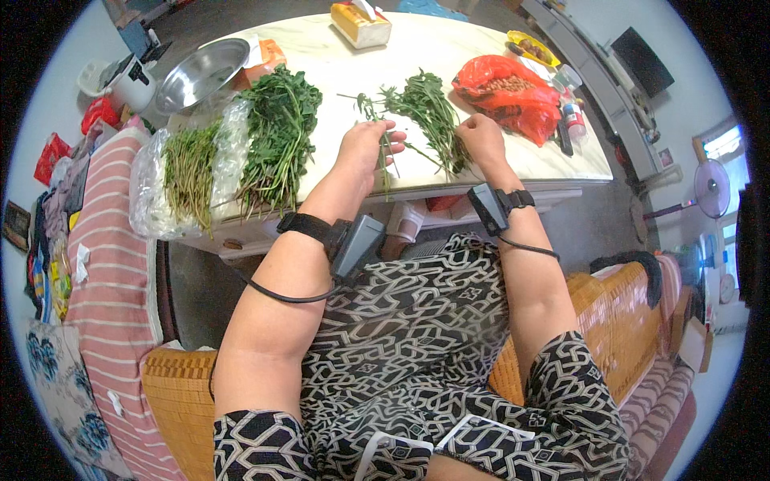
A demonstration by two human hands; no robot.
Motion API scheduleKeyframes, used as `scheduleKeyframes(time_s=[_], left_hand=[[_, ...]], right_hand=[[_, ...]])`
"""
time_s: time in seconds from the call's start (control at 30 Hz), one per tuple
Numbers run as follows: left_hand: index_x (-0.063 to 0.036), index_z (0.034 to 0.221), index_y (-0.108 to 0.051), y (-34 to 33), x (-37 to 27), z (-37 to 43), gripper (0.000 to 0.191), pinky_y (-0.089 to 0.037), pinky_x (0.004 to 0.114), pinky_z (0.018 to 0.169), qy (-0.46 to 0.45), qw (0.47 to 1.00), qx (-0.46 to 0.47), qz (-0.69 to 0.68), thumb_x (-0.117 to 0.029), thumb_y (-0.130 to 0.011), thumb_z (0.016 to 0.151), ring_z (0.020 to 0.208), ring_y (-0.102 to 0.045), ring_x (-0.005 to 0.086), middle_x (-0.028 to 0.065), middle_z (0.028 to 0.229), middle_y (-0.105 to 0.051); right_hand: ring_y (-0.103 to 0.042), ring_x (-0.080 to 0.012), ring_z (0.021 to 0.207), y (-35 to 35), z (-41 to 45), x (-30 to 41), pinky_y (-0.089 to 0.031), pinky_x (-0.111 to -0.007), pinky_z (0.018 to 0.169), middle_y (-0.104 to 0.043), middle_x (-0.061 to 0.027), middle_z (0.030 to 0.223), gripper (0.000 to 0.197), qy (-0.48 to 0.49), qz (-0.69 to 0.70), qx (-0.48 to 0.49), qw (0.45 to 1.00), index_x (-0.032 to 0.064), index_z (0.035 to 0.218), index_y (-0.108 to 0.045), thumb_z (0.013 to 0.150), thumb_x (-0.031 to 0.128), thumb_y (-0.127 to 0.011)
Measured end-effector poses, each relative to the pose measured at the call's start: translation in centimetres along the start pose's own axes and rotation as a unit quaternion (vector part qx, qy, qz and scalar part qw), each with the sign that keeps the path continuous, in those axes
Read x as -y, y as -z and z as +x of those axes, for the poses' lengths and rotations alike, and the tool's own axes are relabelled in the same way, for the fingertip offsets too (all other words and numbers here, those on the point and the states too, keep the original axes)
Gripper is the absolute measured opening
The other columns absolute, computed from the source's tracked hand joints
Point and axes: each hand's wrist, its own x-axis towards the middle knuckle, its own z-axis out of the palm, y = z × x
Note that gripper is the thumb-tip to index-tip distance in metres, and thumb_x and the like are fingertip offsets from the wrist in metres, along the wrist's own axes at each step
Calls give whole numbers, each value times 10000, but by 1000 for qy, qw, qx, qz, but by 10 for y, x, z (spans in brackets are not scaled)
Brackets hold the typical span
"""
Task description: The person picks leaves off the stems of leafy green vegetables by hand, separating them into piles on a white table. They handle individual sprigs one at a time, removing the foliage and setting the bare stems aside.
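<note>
My left hand [374, 147], palm turned up and fingers curled, holds a few thin leafy green stems [384, 157] above the near edge of the marble-patterned table [337, 78]. My right hand [480, 137] has its fingers closed at the stem ends of a small bunch of leafy greens [428, 108], touching it; whether it grips a stem cannot be told. Left of my left hand lies a larger pile of leafy greens [280, 126]. Beside that, a bundle of thin trimmed stems [191, 171] rests on clear plastic bags [147, 189].
A steel basin [201, 75] stands at the table's back left, a tissue pack [361, 27] at the far edge. On the right are a red plastic bag [523, 114] of peanuts, a yellow dish [544, 45] and a bottle [574, 117]. A striped, cloth-covered seat [114, 240] lies left.
</note>
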Motion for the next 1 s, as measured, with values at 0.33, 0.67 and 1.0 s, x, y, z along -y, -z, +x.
scheduleKeyframes(time_s=[0.33, 0.67, 1.0], left_hand=[[-59, 1071, -551, 1, 1, 1, 230, -455, 258, 652, 1, 1000, 3, -6, -225, -474, 932, 823, -627, 143, 82, 959, -663], [-60, 1074, -550, -1, 2, 1, 232, -464, 268, 669, 7, 999, 28, -17, -223, -501, 917, 819, -629, 147, 80, 960, -665], [-56, 1088, -548, -2, 5, 5, 257, -489, 273, 690, 51, 996, 65, -24, -248, -514, 921, 849, -636, 148, 90, 996, -664]], right_hand=[[-633, -338, 843, 0, 2, -5, -488, -398, 752, -663, -177, 858, 210, 11, -8, 30, 999, 54, 866, -670, 761, 222, -599], [-577, -133, 685, 13, -9, 36, -454, -268, 642, -644, -63, 768, 203, 34, 234, -22, 971, 6, 902, -651, 801, 181, -652], [-441, -22, 512, 23, -28, 82, -306, -162, 395, -577, 7, 727, 198, 1, 490, 55, 870, 26, 968, -601, 850, 177, -647]])
